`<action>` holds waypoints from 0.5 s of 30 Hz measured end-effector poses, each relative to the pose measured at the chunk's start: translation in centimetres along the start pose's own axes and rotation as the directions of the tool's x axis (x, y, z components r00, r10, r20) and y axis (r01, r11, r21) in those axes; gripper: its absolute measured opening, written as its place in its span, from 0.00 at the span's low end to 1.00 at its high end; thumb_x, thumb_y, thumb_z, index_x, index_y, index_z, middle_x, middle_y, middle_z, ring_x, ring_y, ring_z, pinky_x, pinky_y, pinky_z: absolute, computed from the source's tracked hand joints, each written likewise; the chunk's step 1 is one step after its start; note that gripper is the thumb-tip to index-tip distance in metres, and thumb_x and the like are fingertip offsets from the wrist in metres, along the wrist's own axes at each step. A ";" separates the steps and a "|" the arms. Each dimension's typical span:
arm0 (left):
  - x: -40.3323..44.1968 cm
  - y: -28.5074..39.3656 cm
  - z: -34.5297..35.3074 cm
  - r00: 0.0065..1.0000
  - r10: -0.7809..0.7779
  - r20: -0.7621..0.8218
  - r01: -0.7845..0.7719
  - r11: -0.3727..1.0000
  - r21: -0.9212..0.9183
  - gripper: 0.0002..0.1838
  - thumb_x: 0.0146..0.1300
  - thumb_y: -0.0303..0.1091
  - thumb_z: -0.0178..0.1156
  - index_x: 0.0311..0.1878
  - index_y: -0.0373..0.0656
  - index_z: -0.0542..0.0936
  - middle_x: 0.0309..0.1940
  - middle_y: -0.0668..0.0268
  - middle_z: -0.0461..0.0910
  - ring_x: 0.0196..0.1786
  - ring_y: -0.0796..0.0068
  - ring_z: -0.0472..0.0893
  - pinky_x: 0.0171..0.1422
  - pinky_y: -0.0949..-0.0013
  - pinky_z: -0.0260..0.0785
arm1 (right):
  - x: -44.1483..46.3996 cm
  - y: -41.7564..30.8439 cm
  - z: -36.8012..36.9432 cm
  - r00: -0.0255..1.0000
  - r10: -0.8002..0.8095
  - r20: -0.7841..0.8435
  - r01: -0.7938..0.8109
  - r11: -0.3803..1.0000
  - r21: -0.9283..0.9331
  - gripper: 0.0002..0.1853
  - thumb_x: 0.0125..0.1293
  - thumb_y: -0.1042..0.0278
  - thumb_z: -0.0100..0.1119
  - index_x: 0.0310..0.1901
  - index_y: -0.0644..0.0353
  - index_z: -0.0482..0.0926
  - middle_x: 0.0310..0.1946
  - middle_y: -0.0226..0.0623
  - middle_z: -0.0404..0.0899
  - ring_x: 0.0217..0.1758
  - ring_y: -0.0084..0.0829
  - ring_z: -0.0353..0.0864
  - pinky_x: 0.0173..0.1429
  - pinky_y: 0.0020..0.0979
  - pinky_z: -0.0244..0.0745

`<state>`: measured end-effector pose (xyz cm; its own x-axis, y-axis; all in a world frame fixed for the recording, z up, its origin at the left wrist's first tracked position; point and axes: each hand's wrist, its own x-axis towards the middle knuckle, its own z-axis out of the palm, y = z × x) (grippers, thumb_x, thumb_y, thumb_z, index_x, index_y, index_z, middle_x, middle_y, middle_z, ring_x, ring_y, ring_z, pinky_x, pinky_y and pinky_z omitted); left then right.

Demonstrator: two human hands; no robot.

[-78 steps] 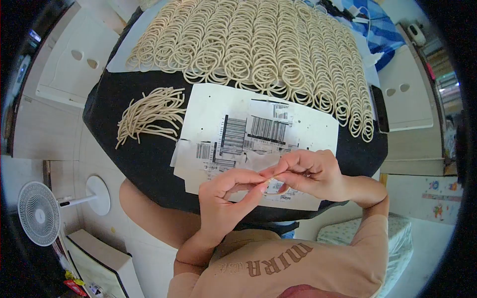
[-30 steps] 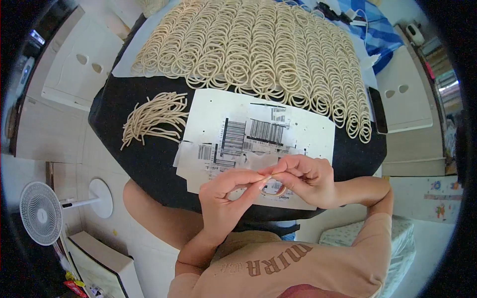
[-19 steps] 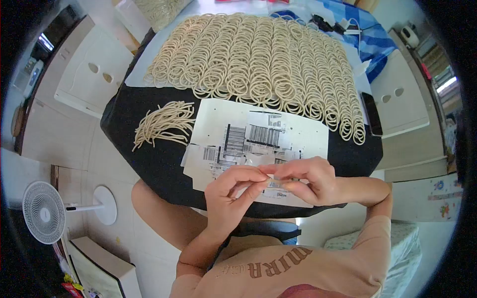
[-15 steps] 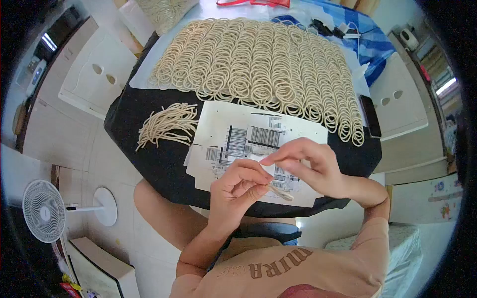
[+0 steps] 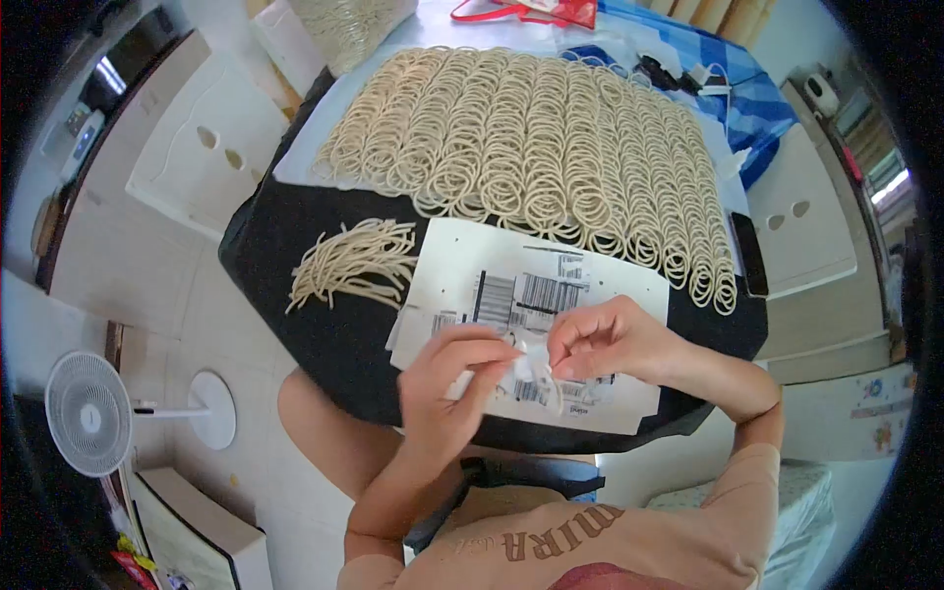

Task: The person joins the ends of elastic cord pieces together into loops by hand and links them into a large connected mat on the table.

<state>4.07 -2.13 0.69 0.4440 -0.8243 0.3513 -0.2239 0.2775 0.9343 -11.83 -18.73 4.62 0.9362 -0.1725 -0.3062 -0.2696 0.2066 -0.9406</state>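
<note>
My left hand (image 5: 447, 383) has thumb and fingertips pinched together over the cardboard sheet (image 5: 447, 261). What they hold is too small to make out. My right hand (image 5: 615, 339) pinches close beside it, at the top of a short cream cord (image 5: 560, 395) that hangs in a curve below the fingertips. A small white piece (image 5: 532, 360), blurred, shows between both hands. Barcode labels (image 5: 551, 293) cover much of the cardboard. A bundle of loose cream cords (image 5: 356, 264) lies to its left on the black cloth (image 5: 339, 354).
Rows of overlapping cream rings (image 5: 501, 128) cover the far part of the table. A black phone (image 5: 748, 254) lies at the right edge. Farther back are a red bag (image 5: 565, 12) and black cables (image 5: 657, 73). A white fan (image 5: 88, 418) stands on the left.
My hands have drawn slightly apart at the fingertips. The cord, which stuck out from my left fingers, now hangs below my right fingertips. The whole view has shifted a little.
</note>
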 end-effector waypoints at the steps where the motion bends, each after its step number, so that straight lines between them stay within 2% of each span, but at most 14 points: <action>1: 0.7 0.3 -1.0 0.998 0.069 0.010 -0.069 0.979 0.189 0.09 0.56 0.18 0.63 0.40 0.38 0.81 0.41 0.59 0.79 0.40 0.68 0.81 0.43 0.71 0.74 | 0.2 -0.5 -0.6 0.999 -0.013 -0.031 0.012 0.999 -0.046 0.07 0.61 0.74 0.65 0.40 0.65 0.82 0.35 0.27 0.81 0.40 0.15 0.77 0.47 0.21 0.71; 2: 1.5 0.5 -2.0 0.990 0.139 0.035 -0.142 0.919 0.367 0.09 0.55 0.18 0.63 0.40 0.38 0.81 0.40 0.58 0.80 0.39 0.67 0.82 0.42 0.70 0.74 | 0.3 -0.9 -1.4 0.997 -0.028 -0.067 0.022 0.996 -0.091 0.06 0.61 0.73 0.65 0.39 0.64 0.82 0.34 0.27 0.81 0.39 0.15 0.77 0.46 0.21 0.72; 4: 2.1 0.4 -3.5 0.995 0.102 -0.005 -0.087 0.879 0.469 0.11 0.54 0.18 0.63 0.41 0.40 0.82 0.39 0.58 0.81 0.41 0.63 0.82 0.43 0.69 0.74 | 0.7 -2.1 -3.8 0.974 -0.094 -0.208 0.023 0.947 -0.321 0.04 0.61 0.73 0.64 0.37 0.63 0.83 0.31 0.27 0.81 0.36 0.15 0.77 0.44 0.21 0.72; 5: 2.6 0.8 -4.3 0.994 0.113 0.015 -0.098 0.782 0.615 0.11 0.54 0.19 0.63 0.41 0.41 0.81 0.40 0.59 0.80 0.41 0.62 0.82 0.43 0.68 0.74 | 1.2 -2.3 -5.7 0.946 -0.160 -0.281 0.051 0.932 -0.359 0.05 0.61 0.72 0.64 0.37 0.63 0.83 0.32 0.27 0.82 0.37 0.15 0.78 0.44 0.21 0.73; 7: 3.6 1.0 -5.9 0.995 0.097 0.032 -0.084 0.593 0.801 0.10 0.56 0.21 0.62 0.42 0.41 0.81 0.41 0.59 0.80 0.42 0.60 0.81 0.43 0.65 0.74 | 2.0 -4.3 -9.6 0.849 -0.257 -0.461 0.056 0.912 -0.405 0.07 0.60 0.70 0.65 0.38 0.63 0.84 0.32 0.28 0.83 0.36 0.16 0.78 0.43 0.21 0.73; 8: 3.9 0.7 -6.8 0.997 0.072 0.027 -0.060 0.517 0.854 0.10 0.56 0.22 0.62 0.43 0.40 0.80 0.42 0.58 0.79 0.43 0.58 0.80 0.44 0.64 0.74 | 2.9 -5.0 -12.4 0.776 -0.371 -0.510 0.060 0.848 -0.526 0.09 0.59 0.67 0.66 0.38 0.63 0.84 0.32 0.29 0.83 0.35 0.16 0.78 0.42 0.22 0.73; 9: 4.3 -0.2 -7.9 0.994 0.082 0.065 -0.097 0.483 0.870 0.09 0.57 0.23 0.61 0.43 0.39 0.80 0.44 0.57 0.78 0.46 0.57 0.78 0.48 0.61 0.72 | 3.9 -5.5 -15.7 0.695 -0.482 -0.534 0.046 0.770 -0.636 0.11 0.59 0.65 0.67 0.38 0.63 0.85 0.31 0.30 0.83 0.34 0.17 0.78 0.41 0.22 0.73; 11: 4.5 -1.5 -9.0 0.997 0.069 0.039 -0.066 0.457 0.887 0.09 0.57 0.22 0.61 0.43 0.39 0.80 0.44 0.57 0.77 0.47 0.56 0.77 0.51 0.61 0.70 | 5.7 -6.6 -22.0 0.558 -0.598 -0.575 -0.078 0.651 -0.755 0.14 0.56 0.60 0.69 0.37 0.63 0.86 0.27 0.30 0.83 0.30 0.18 0.77 0.37 0.23 0.72; 13: 4.5 -2.3 -9.1 0.999 0.050 -0.009 -0.015 0.467 0.884 0.09 0.56 0.21 0.62 0.42 0.38 0.80 0.44 0.57 0.77 0.49 0.55 0.76 0.54 0.60 0.68 | 7.2 -7.6 -27.0 0.504 -0.654 -0.564 -0.129 0.589 -0.798 0.15 0.55 0.58 0.70 0.35 0.63 0.86 0.23 0.30 0.81 0.27 0.19 0.75 0.34 0.24 0.71; 15: 4.7 -2.6 -9.1 0.998 0.054 -0.028 -0.001 0.478 0.879 0.10 0.55 0.20 0.62 0.41 0.38 0.80 0.44 0.57 0.77 0.49 0.55 0.76 0.54 0.60 0.68 | 8.0 -8.0 -29.9 0.517 -0.549 -0.657 -0.180 0.680 -0.711 0.15 0.56 0.60 0.70 0.38 0.65 0.86 0.24 0.29 0.81 0.27 0.17 0.74 0.35 0.22 0.70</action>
<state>14.59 -2.22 0.47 0.4552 -0.7942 0.4025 -0.8698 -0.2998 0.3919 -8.88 -50.59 5.34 0.4840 -0.8350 0.2617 -0.5122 -0.5128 -0.6890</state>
